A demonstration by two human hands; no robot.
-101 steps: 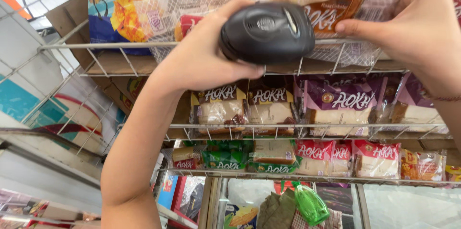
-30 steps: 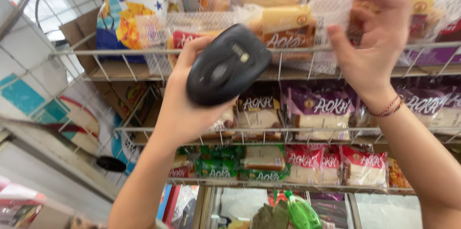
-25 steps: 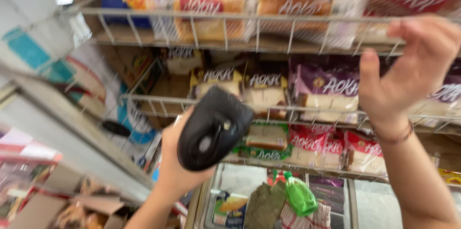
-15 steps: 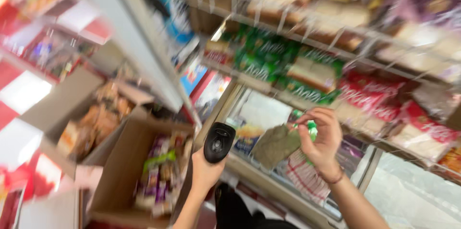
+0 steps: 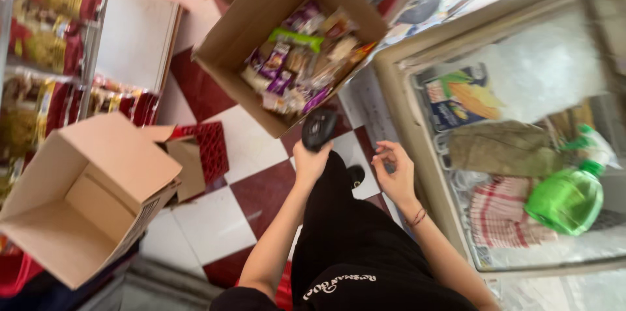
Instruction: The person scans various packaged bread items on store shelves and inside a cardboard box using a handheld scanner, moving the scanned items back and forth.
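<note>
We see a black handheld scanner, rounded and glossy with a small oval mark on its upper face, held in the left hand with the fingers wrapped around its lower end. We note that its head is raised above the fist and tilted toward the open cardboard box of packaged snacks, its top just overlapping the box's near edge above the red-and-white tiled floor. The right hand is empty, fingers loosely curled, just beside the scanner.
</note>
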